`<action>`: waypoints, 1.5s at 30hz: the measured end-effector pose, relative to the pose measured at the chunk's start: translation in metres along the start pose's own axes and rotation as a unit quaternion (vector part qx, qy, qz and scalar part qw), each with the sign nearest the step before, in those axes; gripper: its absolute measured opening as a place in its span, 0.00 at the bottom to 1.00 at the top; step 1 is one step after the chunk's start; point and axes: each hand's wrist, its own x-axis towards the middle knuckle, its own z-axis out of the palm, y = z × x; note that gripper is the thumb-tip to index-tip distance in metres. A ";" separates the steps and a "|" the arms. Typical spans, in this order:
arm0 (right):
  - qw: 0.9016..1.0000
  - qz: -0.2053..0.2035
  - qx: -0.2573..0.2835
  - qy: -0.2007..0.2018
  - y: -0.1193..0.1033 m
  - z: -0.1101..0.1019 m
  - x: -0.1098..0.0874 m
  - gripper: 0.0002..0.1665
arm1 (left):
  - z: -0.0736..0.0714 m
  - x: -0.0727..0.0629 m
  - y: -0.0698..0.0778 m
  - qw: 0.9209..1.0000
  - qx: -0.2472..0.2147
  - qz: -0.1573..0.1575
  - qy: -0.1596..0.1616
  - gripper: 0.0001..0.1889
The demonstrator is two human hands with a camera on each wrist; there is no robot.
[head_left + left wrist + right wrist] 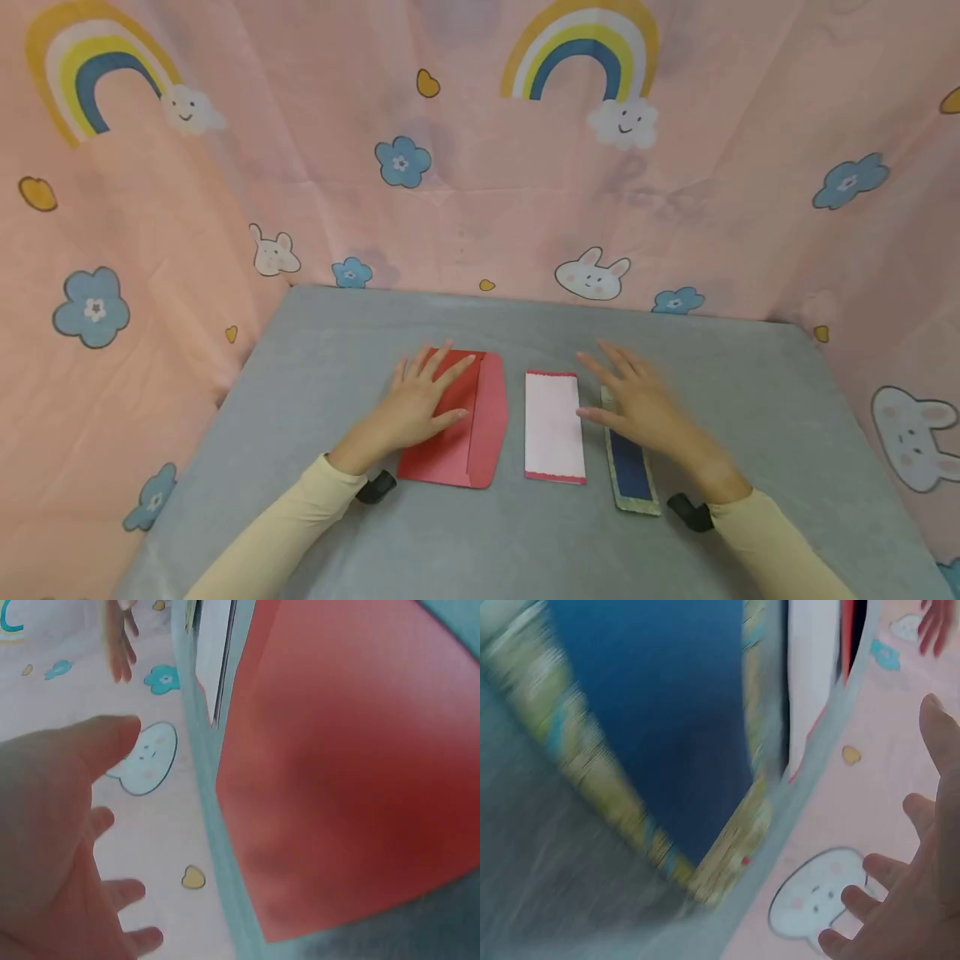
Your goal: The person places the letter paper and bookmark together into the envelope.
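My left hand (411, 410), fingers spread, hovers over a red envelope (487, 433) whose flap lies folded out to the right. In the left wrist view the envelope (352, 772) fills the right side, apart from the fingers. A white card with red ends (553, 427) lies flat between the two hands. Over on the right, my right hand (651, 407) spreads its fingers above a dark blue piece with a patterned green-gold border (632, 471), partly covering it. That piece (660, 712) looms close in the right wrist view. Neither hand holds anything.
A grey cloth-covered table (480, 542) lies under everything. Pink printed fabric (480, 192) hangs behind the table and along both sides. A black wrist device (377, 487) sits under the left wrist, and another black device (690, 512) under the right.
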 end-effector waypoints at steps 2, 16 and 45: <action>1.000 0.006 0.012 -0.013 -0.006 0.001 0.005 0.50 | 0.002 0.000 0.002 1.000 -0.009 -0.008 -0.001 0.42; 0.996 -0.003 0.090 -0.029 -0.048 0.026 0.032 0.44 | 0.028 0.002 0.010 0.999 -0.010 -0.041 -0.015 0.40; 0.992 -0.002 0.099 -0.076 -0.091 0.051 0.066 0.41 | 0.041 0.006 0.030 0.993 0.042 -0.109 -0.026 0.39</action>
